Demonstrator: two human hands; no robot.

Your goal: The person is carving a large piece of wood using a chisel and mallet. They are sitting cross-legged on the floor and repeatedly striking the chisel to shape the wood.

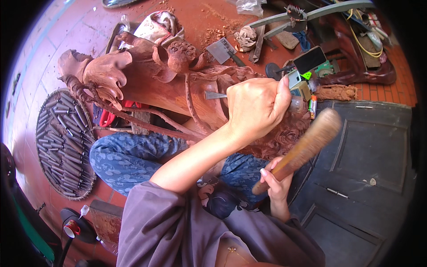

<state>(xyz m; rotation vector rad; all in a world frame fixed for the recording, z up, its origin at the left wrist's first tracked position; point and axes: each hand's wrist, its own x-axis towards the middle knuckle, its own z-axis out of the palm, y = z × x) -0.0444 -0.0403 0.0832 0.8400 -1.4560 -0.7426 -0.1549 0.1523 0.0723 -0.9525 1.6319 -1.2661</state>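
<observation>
A large reddish-brown wood carving point(155, 91) with lotus-like forms lies across in front of me. My left hand point(255, 107) is closed in a fist around a chisel point(215, 95); its flat metal blade points left and rests at or just above the carved surface. The chisel's handle is hidden in my fist. Lower right, my right hand point(278, 181) grips a wooden mallet point(304, 147) by its thin end. The mallet's thick end is raised up and right, blurred by motion and apart from the chisel. A carved lotus pod point(180, 55) stands out beyond the blade.
Many dark chisels fill a round woven tray point(46, 155) at left. A dark panelled board point(369, 151) lies at right. Phone point(310, 60), small boxes and tools crowd the upper right. Wood chips point(218, 33) litter the tiled floor. A red cup point(72, 228) stands lower left.
</observation>
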